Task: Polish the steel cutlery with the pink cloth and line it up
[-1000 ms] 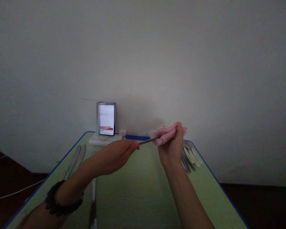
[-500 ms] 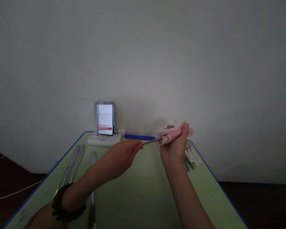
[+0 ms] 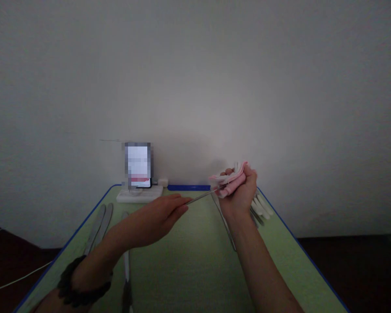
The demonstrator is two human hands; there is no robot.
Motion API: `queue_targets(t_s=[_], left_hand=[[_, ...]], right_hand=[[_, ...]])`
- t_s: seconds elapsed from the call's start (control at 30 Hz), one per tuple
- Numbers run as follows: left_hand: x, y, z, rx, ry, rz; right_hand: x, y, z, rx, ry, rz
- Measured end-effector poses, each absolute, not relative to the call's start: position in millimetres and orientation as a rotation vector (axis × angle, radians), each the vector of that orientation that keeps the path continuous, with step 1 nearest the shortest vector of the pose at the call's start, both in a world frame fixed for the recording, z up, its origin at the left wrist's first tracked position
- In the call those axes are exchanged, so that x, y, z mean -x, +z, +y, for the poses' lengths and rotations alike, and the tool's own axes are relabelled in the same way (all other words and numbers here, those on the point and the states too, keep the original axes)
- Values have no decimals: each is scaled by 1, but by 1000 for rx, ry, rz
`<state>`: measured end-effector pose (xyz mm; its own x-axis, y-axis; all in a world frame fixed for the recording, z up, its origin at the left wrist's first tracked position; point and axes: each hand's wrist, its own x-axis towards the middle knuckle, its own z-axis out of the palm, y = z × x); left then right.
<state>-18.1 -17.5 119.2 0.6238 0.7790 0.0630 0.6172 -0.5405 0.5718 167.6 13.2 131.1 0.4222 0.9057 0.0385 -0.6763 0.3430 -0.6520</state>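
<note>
My left hand (image 3: pixel 159 219) is closed on the handle end of a thin metal utensil (image 3: pixel 202 197), its fingers pinched together. The far end of the utensil goes into a folded pink and white cloth (image 3: pixel 236 184), so its head is hidden and I cannot tell its kind. Wrapped around that cloth is my right hand (image 3: pixel 241 204), palm turned up, above the table's far right part. Below the right wrist a slim metal piece of cutlery (image 3: pixel 226 228) lies on the table, partly covered by the hand.
Two table knives (image 3: pixel 96 226) lie at the left, with another knife (image 3: pixel 127 265) nearer the middle. Cutlery with white ends (image 3: pixel 261 206) lies at the right edge. A phone (image 3: pixel 139 163) stands on a white power strip (image 3: pixel 140 194) by the wall. The green table (image 3: pixel 182 269) has a blue rim.
My left hand has shifted slightly left and down, with more of the utensil showing out of the cloth. The view has moved a little, and the cutlery under my right wrist shows more.
</note>
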Motion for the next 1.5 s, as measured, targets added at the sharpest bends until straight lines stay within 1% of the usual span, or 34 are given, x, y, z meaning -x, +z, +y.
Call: queue_targets(t_s=[0.17,0.23,0.47,0.7,0.93,1.3,1.5], left_hand=[[17,123,-19,-2364,196,923],[17,124,-18,-2375,167,915],[16,120,-15,-2416,320,920],[15,122,-12,-2403,371,891],[22,128,-12,-2384,276,926],[24,123,-10,-2422,359,987],[16,125,-13,-2381,416,940]], right_hand=[[-178,138,12,462,1151,-394],[-181,141,11,447,1147,-425],[-169,142,8,577,1021,-384],[-145,132,5,641,1121,-464],[-172,142,8,625,1058,-408],[-165,137,8,506,1089,-500],[-150,133,5,567,1162,-490]])
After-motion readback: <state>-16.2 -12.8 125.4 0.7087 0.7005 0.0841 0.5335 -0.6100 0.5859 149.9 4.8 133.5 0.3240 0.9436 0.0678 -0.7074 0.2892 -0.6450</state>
